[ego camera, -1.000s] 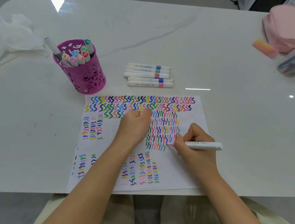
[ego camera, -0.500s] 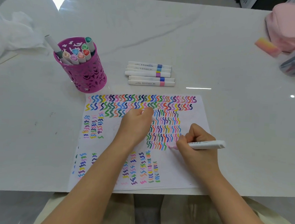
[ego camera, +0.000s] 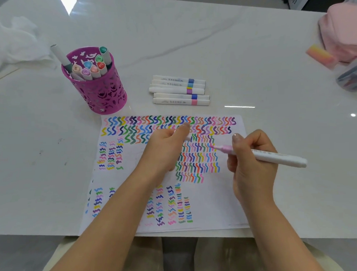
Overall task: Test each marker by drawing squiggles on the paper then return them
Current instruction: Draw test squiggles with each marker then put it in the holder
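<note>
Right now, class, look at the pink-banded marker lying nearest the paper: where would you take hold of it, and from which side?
Grip the pink-banded marker around mid-barrel, coming from above on the paper side. It lies flat, left to right, and its near long side is free, while its far side is crowded by the blue-banded marker beside it, so probably roll it toward you first.

Two bare forearms reach in from the near edge toward the far side. The left hand (ego camera: 164, 149) is a loose fist, knuckles up, thumb stretched forward; anything inside it is hidden. To its right, the right hand (ego camera: 252, 165) pinches a marker (ego camera: 274, 158) in curled fingers (ego camera: 237, 139), tip pointing left.
</note>
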